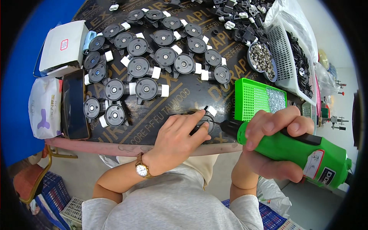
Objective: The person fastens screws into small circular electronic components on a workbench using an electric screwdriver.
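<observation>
My left hand (176, 136) presses a round dark part (207, 119) with a white tab onto the table near its front edge, fingers closed around its side. My right hand (268, 126) is wrapped around a green electric screwdriver (285, 149) lying nearly level. The thin bit points left and meets the round part, or comes very close to it; whether it sits on a screw is too small to tell. Many similar black disc parts (146, 89) with white tabs stand in loose rows beyond my left hand.
A green perforated tray (251, 97) holds small silver screws. Behind it are a bowl of metal pieces (261, 59), a white basket (280, 50) with black parts, and heaped black pieces (239, 28). At left are a white box (63, 46), a soft pack (45, 107) and a dark flat device (74, 107).
</observation>
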Tool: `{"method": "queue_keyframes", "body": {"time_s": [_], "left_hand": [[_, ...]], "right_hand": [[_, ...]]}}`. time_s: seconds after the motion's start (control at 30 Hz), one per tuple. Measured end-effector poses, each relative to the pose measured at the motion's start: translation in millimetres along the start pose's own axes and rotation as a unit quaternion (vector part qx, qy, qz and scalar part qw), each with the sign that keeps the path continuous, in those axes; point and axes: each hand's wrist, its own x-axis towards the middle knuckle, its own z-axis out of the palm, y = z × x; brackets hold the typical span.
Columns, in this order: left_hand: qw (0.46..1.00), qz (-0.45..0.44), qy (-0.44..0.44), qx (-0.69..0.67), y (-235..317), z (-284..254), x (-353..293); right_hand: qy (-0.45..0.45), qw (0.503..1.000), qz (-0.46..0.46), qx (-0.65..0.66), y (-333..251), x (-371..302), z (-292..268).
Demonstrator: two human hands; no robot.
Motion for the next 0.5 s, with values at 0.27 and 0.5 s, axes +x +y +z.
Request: {"method": "queue_keyframes", "body": {"time_s": [0.27,0.5], "left_hand": [[1.000,-0.006,-0.005,0.000,1.5,-0.7,0.2],[1.000,-0.009,-0.008,-0.003,3.3,-0.5,1.8]], "right_hand": [[0.027,0.999,0.024,-0.035,-1.2,-0.2,8.3],[0.140,0.969,0.162,-0.121,2.5,3.6,23.5]]}}
